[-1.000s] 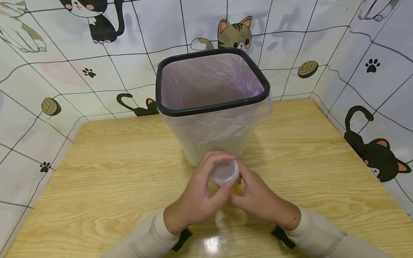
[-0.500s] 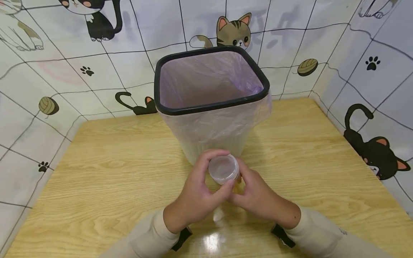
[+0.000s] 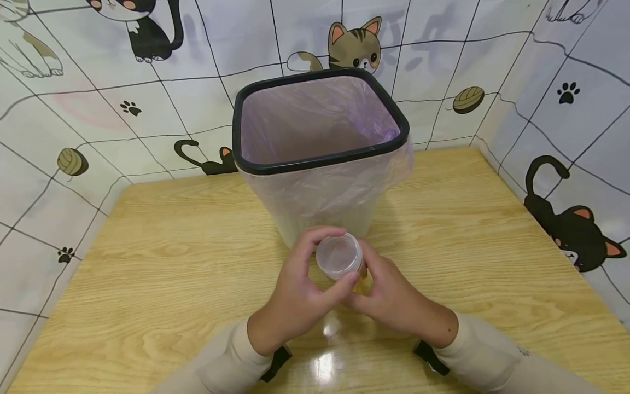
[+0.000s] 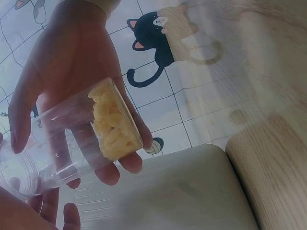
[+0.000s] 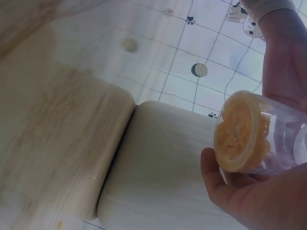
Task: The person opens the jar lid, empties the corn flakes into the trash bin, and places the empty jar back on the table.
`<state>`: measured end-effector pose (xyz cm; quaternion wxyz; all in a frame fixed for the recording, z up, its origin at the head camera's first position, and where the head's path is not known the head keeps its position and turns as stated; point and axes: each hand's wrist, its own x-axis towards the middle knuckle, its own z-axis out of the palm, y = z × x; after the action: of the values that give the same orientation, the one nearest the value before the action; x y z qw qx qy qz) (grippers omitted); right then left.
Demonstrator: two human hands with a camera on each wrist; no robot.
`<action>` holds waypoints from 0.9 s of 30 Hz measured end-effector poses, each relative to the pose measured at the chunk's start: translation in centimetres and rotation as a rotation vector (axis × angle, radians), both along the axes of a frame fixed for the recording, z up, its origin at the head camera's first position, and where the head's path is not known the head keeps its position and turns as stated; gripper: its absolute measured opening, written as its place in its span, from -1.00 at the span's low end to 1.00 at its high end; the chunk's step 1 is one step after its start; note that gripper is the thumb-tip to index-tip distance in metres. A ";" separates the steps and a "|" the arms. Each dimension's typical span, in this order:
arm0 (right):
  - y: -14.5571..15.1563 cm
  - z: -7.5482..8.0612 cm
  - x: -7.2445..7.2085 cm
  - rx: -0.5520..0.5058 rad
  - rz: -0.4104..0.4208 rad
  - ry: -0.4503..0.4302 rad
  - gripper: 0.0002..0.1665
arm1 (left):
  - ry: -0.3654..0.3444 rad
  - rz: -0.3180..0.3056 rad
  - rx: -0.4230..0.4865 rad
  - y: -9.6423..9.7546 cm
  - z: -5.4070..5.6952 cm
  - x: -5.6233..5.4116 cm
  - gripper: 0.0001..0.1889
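A clear plastic jar (image 4: 72, 139) with pale yellow pieces (image 4: 115, 127) gathered at its base is held between both hands, in front of the bin. Its round, clear top (image 3: 338, 255) faces up in the head view. My left hand (image 3: 297, 298) holds this top, forefinger round the far side and thumb at the near side. My right hand (image 3: 391, 295) grips the jar's body from the right. In the right wrist view the jar's bottom (image 5: 237, 132) shows, with right-hand fingers (image 5: 216, 184) beside it. The right palm partly hides the body in the head view.
Just beyond the hands stands a pale bin (image 3: 320, 202) with a black rim (image 3: 320, 163) and a thin purplish liner (image 3: 295, 120). It rests on a wood-grain table (image 3: 172, 262). Walls printed with cats (image 3: 354, 46) and grid lines enclose the back and sides.
The left forefinger has drawn back leftward round the jar's top, so more of the top shows. The jar and the whole view have shifted slightly; the right hand's grip looks the same.
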<state>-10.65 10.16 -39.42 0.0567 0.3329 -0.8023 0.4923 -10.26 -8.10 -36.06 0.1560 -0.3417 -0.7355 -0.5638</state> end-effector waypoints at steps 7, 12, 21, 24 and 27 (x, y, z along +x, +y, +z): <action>-0.1 0.1 0.0 0.001 0.007 -0.003 -0.27 | 0.013 0.029 -0.009 0.0 0.0 -0.1 -0.39; -0.1 0.2 0.0 0.006 0.004 -0.005 -0.27 | 0.019 0.046 -0.020 0.0 0.1 -0.1 -0.38; -0.2 0.4 0.1 0.012 0.016 -0.034 -0.26 | 0.003 0.068 -0.026 0.0 0.1 -0.2 -0.36; -0.2 0.2 0.1 0.007 0.021 -0.020 -0.28 | -0.011 0.080 -0.034 0.0 0.2 0.0 -0.37; -0.2 0.2 0.1 0.007 0.025 -0.005 -0.28 | -0.021 0.087 -0.043 0.0 0.3 0.1 -0.38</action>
<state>-10.58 9.92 -39.27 0.0477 0.3419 -0.7998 0.4910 -10.20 -8.15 -35.80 0.1652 -0.3070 -0.7632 -0.5440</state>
